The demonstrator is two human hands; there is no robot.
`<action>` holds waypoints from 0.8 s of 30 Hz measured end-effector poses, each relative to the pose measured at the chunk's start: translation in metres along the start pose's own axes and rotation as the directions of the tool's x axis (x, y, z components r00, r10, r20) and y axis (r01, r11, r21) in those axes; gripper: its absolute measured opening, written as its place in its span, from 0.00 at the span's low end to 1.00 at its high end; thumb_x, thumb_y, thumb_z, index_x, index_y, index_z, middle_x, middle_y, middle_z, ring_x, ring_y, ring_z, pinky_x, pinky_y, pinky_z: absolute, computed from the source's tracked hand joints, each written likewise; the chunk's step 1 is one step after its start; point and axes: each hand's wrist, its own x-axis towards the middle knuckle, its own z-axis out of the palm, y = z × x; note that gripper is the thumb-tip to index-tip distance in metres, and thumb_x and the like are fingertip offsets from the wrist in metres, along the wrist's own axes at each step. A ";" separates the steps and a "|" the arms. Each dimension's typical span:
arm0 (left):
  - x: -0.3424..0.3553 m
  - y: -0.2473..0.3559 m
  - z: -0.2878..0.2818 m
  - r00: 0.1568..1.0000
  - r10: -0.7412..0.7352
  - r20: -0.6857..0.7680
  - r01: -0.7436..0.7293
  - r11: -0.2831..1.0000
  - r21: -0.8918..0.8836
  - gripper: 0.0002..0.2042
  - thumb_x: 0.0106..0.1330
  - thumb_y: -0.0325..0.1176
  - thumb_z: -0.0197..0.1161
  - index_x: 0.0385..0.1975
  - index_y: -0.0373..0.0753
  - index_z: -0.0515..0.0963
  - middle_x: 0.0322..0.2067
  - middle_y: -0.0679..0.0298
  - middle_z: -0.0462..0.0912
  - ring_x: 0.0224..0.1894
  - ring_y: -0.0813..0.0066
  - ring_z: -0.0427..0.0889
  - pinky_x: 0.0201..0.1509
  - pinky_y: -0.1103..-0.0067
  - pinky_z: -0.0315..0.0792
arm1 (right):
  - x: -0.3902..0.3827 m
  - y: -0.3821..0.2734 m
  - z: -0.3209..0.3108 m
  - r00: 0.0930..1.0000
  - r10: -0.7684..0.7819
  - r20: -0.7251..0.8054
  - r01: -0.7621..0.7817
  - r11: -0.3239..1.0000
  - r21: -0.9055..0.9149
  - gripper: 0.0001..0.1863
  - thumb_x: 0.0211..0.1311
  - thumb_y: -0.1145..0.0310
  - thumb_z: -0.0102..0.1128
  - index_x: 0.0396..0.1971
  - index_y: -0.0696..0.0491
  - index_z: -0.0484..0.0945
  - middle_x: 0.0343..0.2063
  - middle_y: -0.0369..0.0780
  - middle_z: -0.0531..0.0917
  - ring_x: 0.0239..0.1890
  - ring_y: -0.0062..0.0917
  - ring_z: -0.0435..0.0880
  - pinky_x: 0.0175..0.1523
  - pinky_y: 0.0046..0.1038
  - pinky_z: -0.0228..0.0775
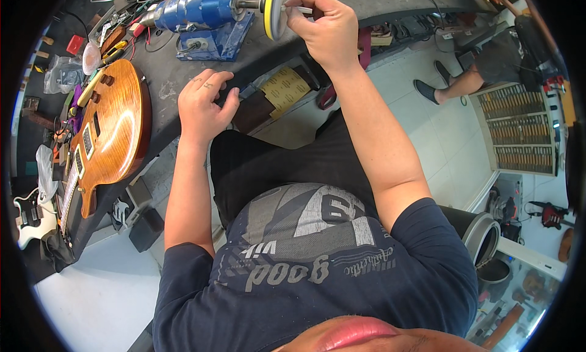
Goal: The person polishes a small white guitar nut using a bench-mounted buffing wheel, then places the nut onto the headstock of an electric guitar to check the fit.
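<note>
A blue bench motor (pixel 198 10) carries a round grey sanding disc (pixel 279 13) with a yellow edge. At the face of this disc, my right hand (pixel 329 35) pinches a small pale strip (pixel 303 10) between thumb and fingers. The strip's near end seems to meet the disc, though the fingers partly hide it. My left hand (pixel 206 105) lies at the front edge of the bench below the motor, its fingers loosely bent, thumb apart, nothing in it. To its left, an amber electric guitar (pixel 119 123) lies on the bench.
Pliers and other hand tools clutter the dark bench (pixel 168 86) at far left, near a white guitar body (pixel 36 215). A yellow printed sheet (pixel 285 91) sits under the bench edge. Another person's leg (pixel 461 86) shows at right, by a rack of small drawers (pixel 516 129).
</note>
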 end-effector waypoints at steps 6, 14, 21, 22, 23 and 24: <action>0.002 0.000 0.001 1.000 0.001 -0.002 -0.001 1.000 0.000 0.13 0.54 0.27 0.73 0.40 0.39 0.87 0.27 0.65 0.79 0.26 0.70 0.77 0.33 0.73 0.72 | 0.001 0.001 0.000 1.000 0.011 0.007 -0.011 0.999 0.033 0.08 0.63 0.77 0.69 0.41 0.58 0.89 0.30 0.31 0.88 0.28 0.08 0.78 0.34 0.18 0.70; 0.001 -0.002 0.000 1.000 0.021 -0.018 -0.021 1.000 -0.005 0.13 0.54 0.26 0.73 0.40 0.39 0.86 0.27 0.65 0.79 0.25 0.69 0.77 0.32 0.73 0.72 | -0.009 -0.007 -0.020 0.999 -0.046 -0.001 0.046 0.999 0.024 0.07 0.63 0.74 0.72 0.40 0.57 0.89 0.26 0.30 0.83 0.28 0.11 0.75 0.34 0.18 0.66; -0.002 0.001 -0.003 0.998 -0.045 -0.034 0.041 0.993 -0.108 0.10 0.56 0.25 0.73 0.38 0.37 0.86 0.27 0.64 0.82 0.25 0.68 0.81 0.33 0.73 0.76 | -0.062 -0.038 -0.052 0.941 0.175 0.289 -0.336 0.392 0.856 0.07 0.70 0.81 0.67 0.46 0.60 0.85 0.40 0.45 0.90 0.41 0.27 0.89 0.50 0.27 0.84; 0.000 0.004 -0.002 0.999 -0.036 -0.038 0.031 0.993 -0.114 0.10 0.56 0.25 0.73 0.38 0.37 0.86 0.27 0.64 0.82 0.25 0.68 0.81 0.33 0.73 0.76 | -0.067 -0.040 -0.051 0.944 0.138 0.299 -0.329 0.355 0.875 0.08 0.70 0.81 0.67 0.47 0.59 0.86 0.40 0.45 0.90 0.41 0.29 0.90 0.49 0.28 0.85; 0.000 0.010 -0.001 0.994 -0.100 -0.054 0.089 0.979 -0.183 0.09 0.57 0.23 0.72 0.38 0.37 0.86 0.28 0.63 0.83 0.26 0.69 0.82 0.34 0.73 0.77 | -0.070 -0.044 -0.052 0.947 0.135 0.292 -0.322 0.363 0.875 0.08 0.70 0.81 0.67 0.47 0.59 0.86 0.40 0.45 0.90 0.41 0.29 0.90 0.49 0.28 0.85; -0.001 0.016 -0.001 0.984 -0.166 -0.064 0.146 0.957 -0.251 0.09 0.58 0.22 0.72 0.39 0.36 0.87 0.29 0.62 0.85 0.27 0.69 0.83 0.35 0.73 0.78 | -0.073 -0.048 -0.053 0.940 0.136 0.314 -0.341 0.337 0.877 0.08 0.70 0.80 0.68 0.47 0.59 0.86 0.40 0.45 0.90 0.41 0.29 0.90 0.50 0.28 0.85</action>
